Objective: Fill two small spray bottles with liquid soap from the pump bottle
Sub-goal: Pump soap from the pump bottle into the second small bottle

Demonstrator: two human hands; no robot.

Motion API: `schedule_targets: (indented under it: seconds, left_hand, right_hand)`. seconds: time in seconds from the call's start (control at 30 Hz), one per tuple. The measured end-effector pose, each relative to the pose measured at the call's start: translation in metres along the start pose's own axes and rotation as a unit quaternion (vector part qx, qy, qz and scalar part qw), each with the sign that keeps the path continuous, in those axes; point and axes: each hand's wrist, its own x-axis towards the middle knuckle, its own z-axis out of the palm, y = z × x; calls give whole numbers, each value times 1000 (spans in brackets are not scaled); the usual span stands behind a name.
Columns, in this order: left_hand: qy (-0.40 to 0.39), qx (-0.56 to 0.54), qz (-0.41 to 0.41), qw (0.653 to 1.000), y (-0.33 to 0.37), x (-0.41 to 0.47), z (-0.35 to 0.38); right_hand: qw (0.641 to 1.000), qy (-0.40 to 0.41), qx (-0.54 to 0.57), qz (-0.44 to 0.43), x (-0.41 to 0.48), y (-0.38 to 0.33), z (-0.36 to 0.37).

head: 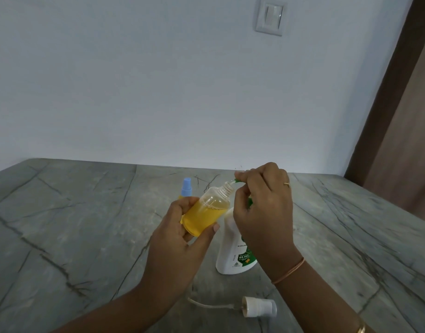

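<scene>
Likely a room in a home, at a stone counter.
A grey, dark-veined counter (86,224) meets a plain white wall (158,80) that carries a white rocker switch (270,16). A brown wooden frame (387,116) stands at the right edge. A household handwash pump bottle (235,258) stands on the counter, which suits a domestic room.

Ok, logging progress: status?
Left hand grips tilted clear plastic spray bottle, over half full of yellow soap. Right hand holds green pump of white pump bottle at its mouth. Nothing blocking.
</scene>
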Motion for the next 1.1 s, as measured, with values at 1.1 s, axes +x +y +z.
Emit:
schedule_targets:
  seconds: [1.1]
  left_hand:
    - [-8,-32,-26,999,-3,-3,6]
  right_hand:
    - [1000,-19,12,10,-1,2,-1]
